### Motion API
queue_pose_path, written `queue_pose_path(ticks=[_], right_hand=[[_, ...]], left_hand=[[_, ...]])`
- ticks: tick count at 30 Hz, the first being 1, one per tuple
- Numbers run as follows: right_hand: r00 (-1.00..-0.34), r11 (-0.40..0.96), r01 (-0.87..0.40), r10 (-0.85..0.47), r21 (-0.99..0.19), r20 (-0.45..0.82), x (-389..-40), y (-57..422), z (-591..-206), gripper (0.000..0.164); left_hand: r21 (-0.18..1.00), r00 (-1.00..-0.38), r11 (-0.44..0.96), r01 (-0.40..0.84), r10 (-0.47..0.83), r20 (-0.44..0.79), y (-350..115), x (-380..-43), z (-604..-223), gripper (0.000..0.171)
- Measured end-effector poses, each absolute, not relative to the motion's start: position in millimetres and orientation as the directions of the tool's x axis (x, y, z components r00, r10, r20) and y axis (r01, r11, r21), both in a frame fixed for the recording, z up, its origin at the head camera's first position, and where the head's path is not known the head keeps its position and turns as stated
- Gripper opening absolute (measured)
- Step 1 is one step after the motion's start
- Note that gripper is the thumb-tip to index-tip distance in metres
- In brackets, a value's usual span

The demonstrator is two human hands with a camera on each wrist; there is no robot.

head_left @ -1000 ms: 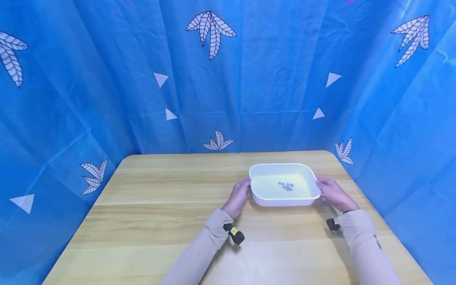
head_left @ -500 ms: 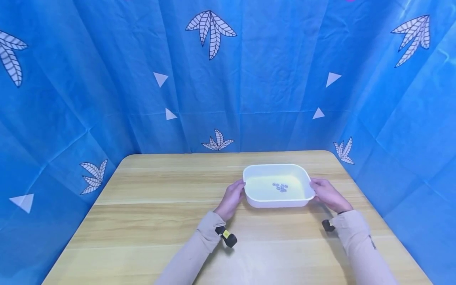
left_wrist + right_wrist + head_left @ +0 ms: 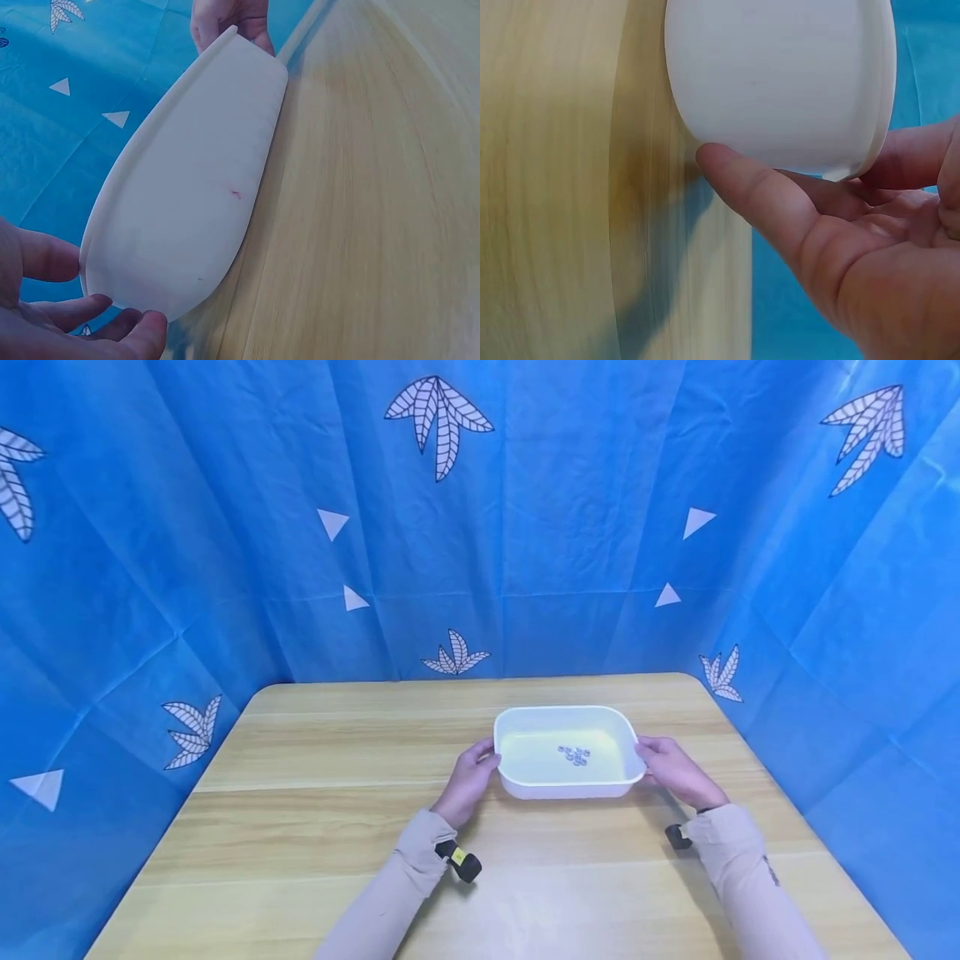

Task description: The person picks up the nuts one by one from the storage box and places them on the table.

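Note:
Both hands hold a white rectangular plastic basin [image 3: 566,792] with rounded corners, close over the wooden table. My left hand [image 3: 465,783] grips its left end, the thumb at the rim and the fingers against the wall in the left wrist view. At the opposite end my right hand [image 3: 678,774] has its thumb by the rim; in the right wrist view a finger [image 3: 742,180] reaches along the lower edge. Several small, shiny, ring-like pieces [image 3: 576,756] lie clustered on the basin floor. A small red mark [image 3: 236,195] shows on the outer wall.
The light wooden table [image 3: 300,827] has rounded far corners. Blue curtains [image 3: 570,527] with white leaf and triangle prints hang behind it and along both sides. A black wrist device [image 3: 459,862] sits at the left cuff, and another [image 3: 678,837] at the right.
The basin has moved left across the table and slightly nearer, with both hands still gripping its ends. The small pieces have travelled with it.

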State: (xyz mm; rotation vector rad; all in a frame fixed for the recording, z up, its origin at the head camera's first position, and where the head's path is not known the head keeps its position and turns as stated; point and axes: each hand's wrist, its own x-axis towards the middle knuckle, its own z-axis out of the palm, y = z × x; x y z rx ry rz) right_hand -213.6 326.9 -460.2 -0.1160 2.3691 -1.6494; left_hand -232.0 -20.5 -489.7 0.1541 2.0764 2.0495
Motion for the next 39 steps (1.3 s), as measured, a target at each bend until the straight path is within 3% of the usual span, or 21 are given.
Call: queue_pose_path(ticks=[14, 29, 39], right_hand=[[-0.966, 0.449, 0.051, -0.204, -0.892, -0.158, -219, 330, -458, 0.051], [-0.999, 0.811, -0.040, -0.022, -0.583, 0.038, -244, 336, -448, 0.054], [-0.999, 0.923, -0.034, -0.019, -0.383, 0.042, -256, 330, -450, 0.050]], left_hand=[[0.998, -0.973, 0.058, -0.038, 0.224, -0.050, -25, -229, -489, 0.052], [0.994, -0.969, 0.101, -0.031, 0.242, -0.055, -27, -231, -492, 0.053], [0.993, -0.971, 0.113, -0.025, 0.235, -0.051, -26, -230, -490, 0.052]])
